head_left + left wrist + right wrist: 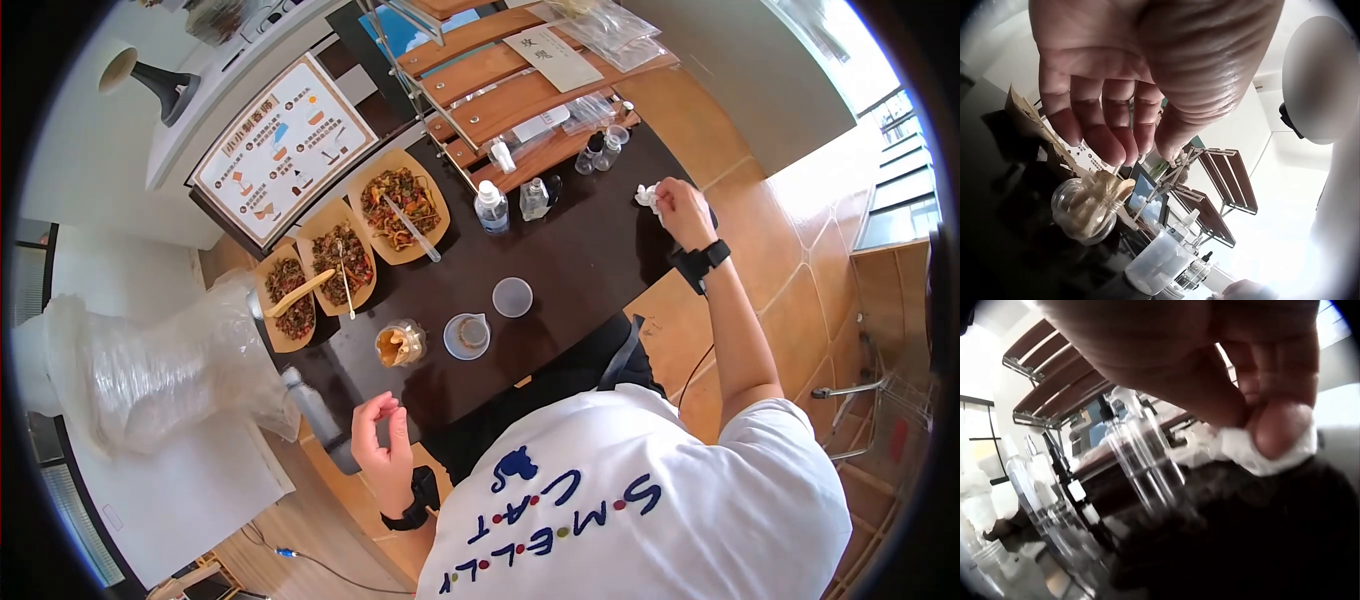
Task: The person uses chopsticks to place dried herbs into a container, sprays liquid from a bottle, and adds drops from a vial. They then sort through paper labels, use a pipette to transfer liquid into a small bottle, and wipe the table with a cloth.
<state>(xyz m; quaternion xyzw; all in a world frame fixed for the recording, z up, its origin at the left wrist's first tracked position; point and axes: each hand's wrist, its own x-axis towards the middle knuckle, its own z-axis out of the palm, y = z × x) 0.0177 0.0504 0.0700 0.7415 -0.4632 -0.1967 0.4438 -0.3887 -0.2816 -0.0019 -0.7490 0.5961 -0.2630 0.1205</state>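
Observation:
My right hand (685, 214) is at the far right end of the dark table (590, 260), pinching a crumpled white tissue (647, 197). In the right wrist view the thumb presses on the tissue (1266, 453) close over the tabletop. Nothing is in my left hand (382, 452), which hovers at the table's near left edge with fingers loosely bent. Nearest to it stands a clear jar (402, 343) of beige, wooden-looking pieces. A translucent spouted cup (467, 336) and a small round translucent cup (512, 297) sit to the jar's right.
Three paper trays (436, 240) of dried plant bits line the back left, with a wooden scoop (300, 293) and tweezers on them. Behind stands an instruction board (284, 150). Pump bottle (491, 207), glass bottle (536, 200) and small bottles (590, 152) stand before the slatted wooden rack (510, 90).

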